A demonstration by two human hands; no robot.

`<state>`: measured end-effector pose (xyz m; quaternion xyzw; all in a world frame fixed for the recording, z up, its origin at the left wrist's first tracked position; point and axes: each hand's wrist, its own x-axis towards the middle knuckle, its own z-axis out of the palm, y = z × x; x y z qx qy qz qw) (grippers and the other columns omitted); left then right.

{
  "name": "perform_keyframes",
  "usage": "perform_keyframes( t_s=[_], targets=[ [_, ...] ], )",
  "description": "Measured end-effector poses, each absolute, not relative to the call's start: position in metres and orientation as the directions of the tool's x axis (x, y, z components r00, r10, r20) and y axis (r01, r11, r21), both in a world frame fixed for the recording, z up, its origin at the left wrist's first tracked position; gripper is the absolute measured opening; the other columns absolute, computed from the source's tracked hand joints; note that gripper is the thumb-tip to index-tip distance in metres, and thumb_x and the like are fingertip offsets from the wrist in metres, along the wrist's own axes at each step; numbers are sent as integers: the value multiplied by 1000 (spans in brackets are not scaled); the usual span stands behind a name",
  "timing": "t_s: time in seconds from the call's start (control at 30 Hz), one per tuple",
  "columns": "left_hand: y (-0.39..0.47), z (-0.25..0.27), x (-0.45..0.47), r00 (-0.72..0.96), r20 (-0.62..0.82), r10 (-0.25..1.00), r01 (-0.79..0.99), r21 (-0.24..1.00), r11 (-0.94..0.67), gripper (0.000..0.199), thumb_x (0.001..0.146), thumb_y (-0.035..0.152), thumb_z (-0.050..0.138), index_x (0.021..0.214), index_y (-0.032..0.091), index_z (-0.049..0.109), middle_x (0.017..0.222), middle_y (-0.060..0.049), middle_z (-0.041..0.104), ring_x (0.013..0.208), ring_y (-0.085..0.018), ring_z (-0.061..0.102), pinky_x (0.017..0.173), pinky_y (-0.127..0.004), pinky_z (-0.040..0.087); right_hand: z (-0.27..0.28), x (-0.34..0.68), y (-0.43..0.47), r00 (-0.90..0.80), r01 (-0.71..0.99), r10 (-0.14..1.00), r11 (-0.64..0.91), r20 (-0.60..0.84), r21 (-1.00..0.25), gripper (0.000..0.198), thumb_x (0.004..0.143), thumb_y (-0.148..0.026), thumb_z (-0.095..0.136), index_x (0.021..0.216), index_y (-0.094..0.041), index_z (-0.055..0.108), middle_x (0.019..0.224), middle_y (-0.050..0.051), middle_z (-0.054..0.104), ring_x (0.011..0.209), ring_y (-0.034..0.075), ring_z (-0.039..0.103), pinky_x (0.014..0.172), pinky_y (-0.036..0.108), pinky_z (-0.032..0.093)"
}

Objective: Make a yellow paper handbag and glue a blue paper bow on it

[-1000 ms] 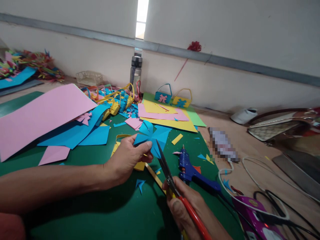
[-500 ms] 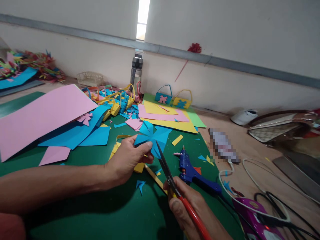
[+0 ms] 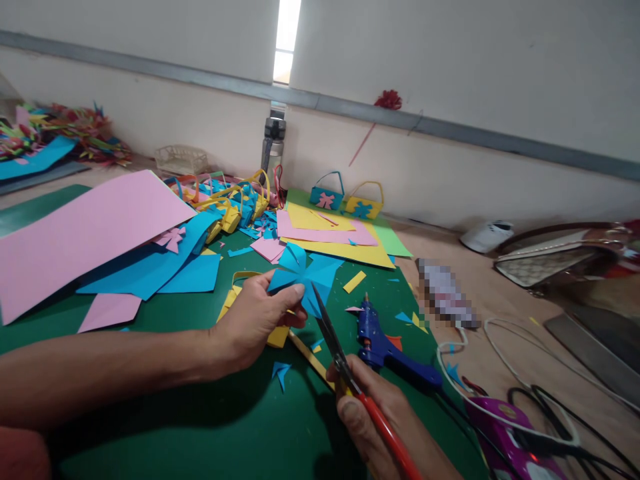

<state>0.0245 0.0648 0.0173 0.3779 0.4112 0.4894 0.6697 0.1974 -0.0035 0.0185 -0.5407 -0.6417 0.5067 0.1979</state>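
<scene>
Green surface (image 3: 165, 427) against a pale wall (image 3: 210, 127), with a sheet of blue paper (image 3: 319, 271) at the centre, raised above the middle of the surface and notched into petal-like lobes. Left hand (image 3: 260, 313): pinching the paper's near edge between thumb and fingers. Right hand (image 3: 387, 397): closed around the red-handled scissors (image 3: 340, 360), whose tips overlap the paper's near right lobe; whether paper lies between the blades cannot be told. Over the last second, paper and scissors show almost no displacement and no fresh cut, which suggests a pause in the cutting. Just below, a blue scrap (image 3: 281, 375); toward the right edge, a blue glue gun (image 3: 385, 350).

Containers: a yellow paper basket (image 3: 231, 301), largely masked by the left hand; toward the far edge, a heap of small paper baskets (image 3: 230, 217), mixed with blue pieces. At the far edge stand a blue paper bag (image 3: 316, 195) bearing a pink bow and a yellow paper bag (image 3: 374, 210) bearing a blue one, interiors hidden. Beyond that edge, a white basket (image 3: 183, 160), contents indistinct; beyond the right edge, a handbag (image 3: 545, 253), contents not discernible.
</scene>
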Motion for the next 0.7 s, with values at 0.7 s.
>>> perform_keyframes(
  t_s=[0.7],
  targets=[
    [64,18,24,203,-183,962,-357,901,247,24,71,33,65,67,16,49,61,4,53,55,-9,54,60,-27,49,25,195,-1,-321,565,926,20,-197,-825,55,78,-73,34,78,-19,44,61,-6,30,51,9,26,44,23,22]
  ],
)
